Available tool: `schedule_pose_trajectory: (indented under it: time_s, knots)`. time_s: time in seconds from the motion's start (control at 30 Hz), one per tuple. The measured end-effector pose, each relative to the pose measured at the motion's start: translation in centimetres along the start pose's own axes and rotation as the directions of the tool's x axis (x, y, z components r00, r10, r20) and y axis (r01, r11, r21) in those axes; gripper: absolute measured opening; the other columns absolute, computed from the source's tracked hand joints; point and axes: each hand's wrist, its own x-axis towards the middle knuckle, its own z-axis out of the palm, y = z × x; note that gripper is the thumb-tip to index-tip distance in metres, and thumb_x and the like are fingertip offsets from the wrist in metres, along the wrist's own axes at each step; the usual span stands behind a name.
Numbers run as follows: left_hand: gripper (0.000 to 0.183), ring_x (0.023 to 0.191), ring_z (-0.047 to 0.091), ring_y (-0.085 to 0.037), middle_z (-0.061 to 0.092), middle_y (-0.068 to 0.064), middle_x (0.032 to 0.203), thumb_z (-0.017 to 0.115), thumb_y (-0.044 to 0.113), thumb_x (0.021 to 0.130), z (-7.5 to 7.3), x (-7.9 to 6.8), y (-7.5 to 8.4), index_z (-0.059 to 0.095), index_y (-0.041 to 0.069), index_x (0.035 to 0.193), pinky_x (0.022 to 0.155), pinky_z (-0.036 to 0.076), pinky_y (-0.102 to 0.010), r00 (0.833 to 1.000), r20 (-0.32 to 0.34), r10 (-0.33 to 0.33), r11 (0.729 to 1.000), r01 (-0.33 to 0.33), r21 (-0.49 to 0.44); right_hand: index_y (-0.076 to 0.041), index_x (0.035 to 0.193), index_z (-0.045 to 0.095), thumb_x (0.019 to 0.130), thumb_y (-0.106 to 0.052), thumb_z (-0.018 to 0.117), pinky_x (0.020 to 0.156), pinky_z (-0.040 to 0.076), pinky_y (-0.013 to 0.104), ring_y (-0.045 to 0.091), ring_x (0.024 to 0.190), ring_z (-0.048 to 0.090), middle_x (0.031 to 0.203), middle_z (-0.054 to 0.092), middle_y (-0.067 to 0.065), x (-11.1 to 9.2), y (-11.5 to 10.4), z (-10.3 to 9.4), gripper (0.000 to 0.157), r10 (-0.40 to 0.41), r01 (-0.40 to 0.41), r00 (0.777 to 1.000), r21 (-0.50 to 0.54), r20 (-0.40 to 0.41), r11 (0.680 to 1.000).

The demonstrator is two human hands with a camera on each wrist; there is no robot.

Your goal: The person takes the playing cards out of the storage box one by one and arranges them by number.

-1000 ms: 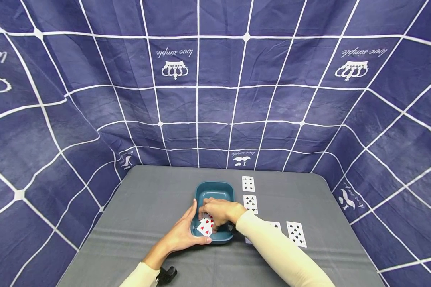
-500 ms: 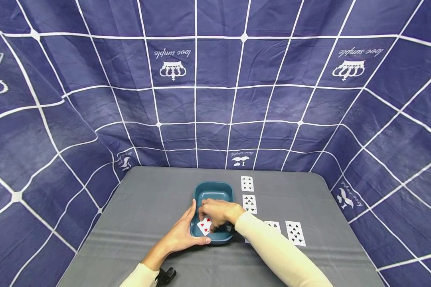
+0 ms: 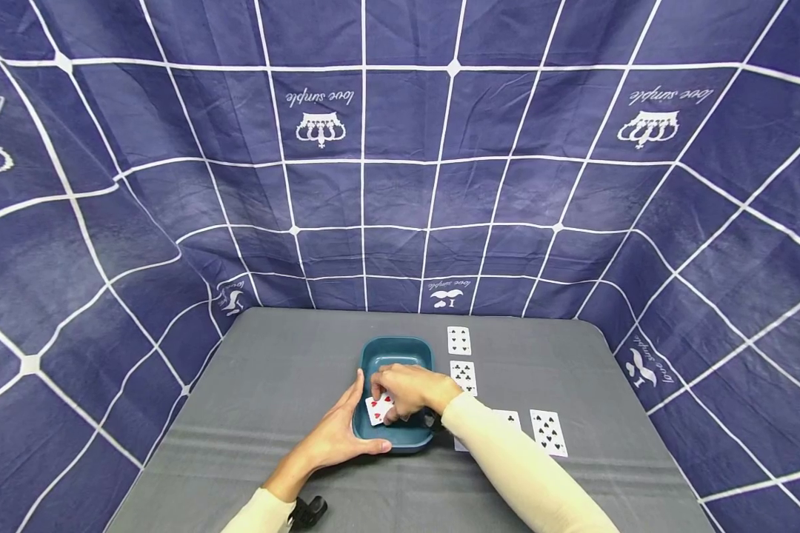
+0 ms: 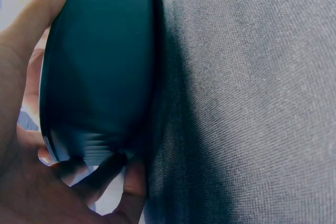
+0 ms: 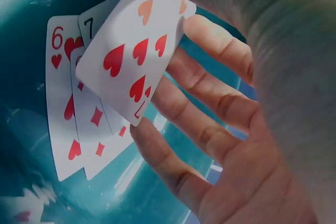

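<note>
A teal rectangular tray (image 3: 395,446) lies on the table, and my left hand (image 3: 336,435) grips its near left corner. The thumb rests along the near rim; the other fingers lie against the outer left wall (image 4: 105,66). Inside the tray, my right hand (image 3: 410,389) pinches a seven of hearts (image 5: 128,59) between thumb and fingers, tilted over other cards. Beneath it are a six of hearts (image 5: 56,98), a diamonds card (image 5: 94,145) and a card with a black 7 (image 5: 94,19). The right hand hides most of these cards in the head view.
Right of the tray, face-up black cards lie on the grey table (image 3: 293,355): one of spades (image 3: 459,340), one of clubs (image 3: 463,377), and another of spades (image 3: 548,433). The right sleeve (image 3: 507,463) partly covers a further clubs card (image 3: 509,417). A blue curtain (image 3: 400,192) surrounds the table.
My right hand has risen slightly, and the hearts card at its fingertips has shifted up and turned within the tray. The left hand keeps its hold on the tray.
</note>
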Motion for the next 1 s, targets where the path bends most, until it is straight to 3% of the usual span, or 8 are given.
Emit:
schedule_pose_trajectory:
  time_s: [0.3,0.57,1.0]
  knots:
    - [0.154,0.177,0.033,-0.048,0.021,-0.024,0.195,0.106,0.054,0.082,0.3,-0.1,-0.1,0.004,0.008,0.188,0.139,0.036,-0.070,1.000,-0.013,0.006,1.000,-0.006,0.012,-0.026,0.143,0.075,0.097,-0.035,0.097,0.096,0.062,0.030,0.007,0.106,0.071,0.128,0.076,0.000,-1.5,0.8,-1.2,0.051,-0.018,0.025,0.996,0.069,-0.093,0.997]
    - [0.153,0.176,0.034,-0.051,0.019,-0.024,0.195,0.106,0.052,0.082,0.1,-0.2,0.0,0.004,0.008,0.188,0.138,0.036,-0.072,1.000,-0.014,0.012,1.000,-0.012,0.003,-0.023,0.155,0.074,0.105,-0.032,0.091,0.094,0.060,0.033,0.022,0.108,0.072,0.125,0.074,0.009,-2.7,1.7,-2.4,0.053,-0.066,0.088,0.988,0.156,-0.140,0.984]
    - [0.155,0.177,0.034,-0.049,0.021,-0.024,0.195,0.107,0.053,0.081,0.1,-0.1,0.2,0.005,0.005,0.187,0.139,0.036,-0.070,1.000,-0.016,0.019,1.000,-0.018,0.010,-0.027,0.155,0.072,0.107,-0.031,0.088,0.101,0.062,0.038,0.018,0.113,0.071,0.133,0.072,0.006,-4.2,3.1,-4.1,0.051,-0.015,0.057,0.978,0.202,-0.206,0.978]
